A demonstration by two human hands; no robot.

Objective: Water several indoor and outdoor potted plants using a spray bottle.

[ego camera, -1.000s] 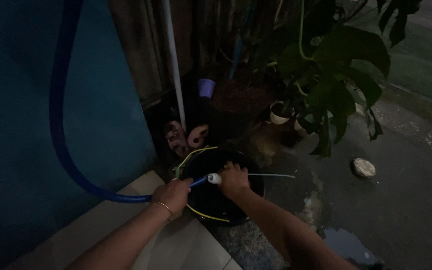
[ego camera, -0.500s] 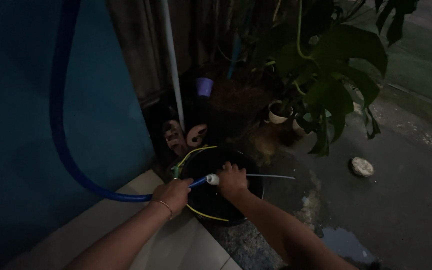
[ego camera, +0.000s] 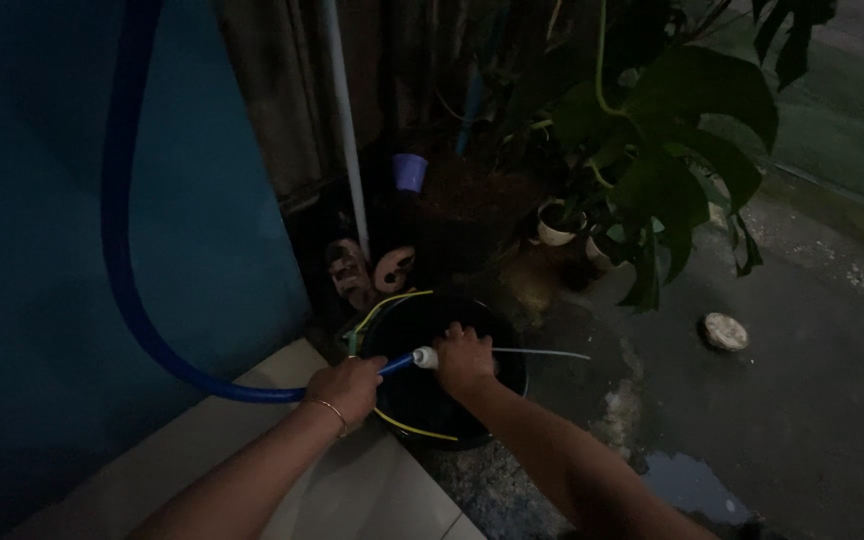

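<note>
My left hand (ego camera: 347,386) grips a blue hose (ego camera: 117,240) near its end; the hose loops up along the blue wall. A white nozzle (ego camera: 425,357) caps the hose tip, just over a black bucket (ego camera: 407,405) with a yellow rim line. My right hand (ego camera: 465,359) is closed around something at the nozzle above the bucket; what it holds is hidden by the fingers. A thin pale rod (ego camera: 547,353) sticks out to the right from under that hand. The scene is dim.
A white pipe (ego camera: 345,120) runs up the wall behind the bucket. Two clay pieces (ego camera: 372,270) lie at its foot. A purple pot (ego camera: 410,172) and a large-leaved plant (ego camera: 667,150) stand behind. A round stone (ego camera: 725,331) and a puddle (ego camera: 697,490) mark the wet ground.
</note>
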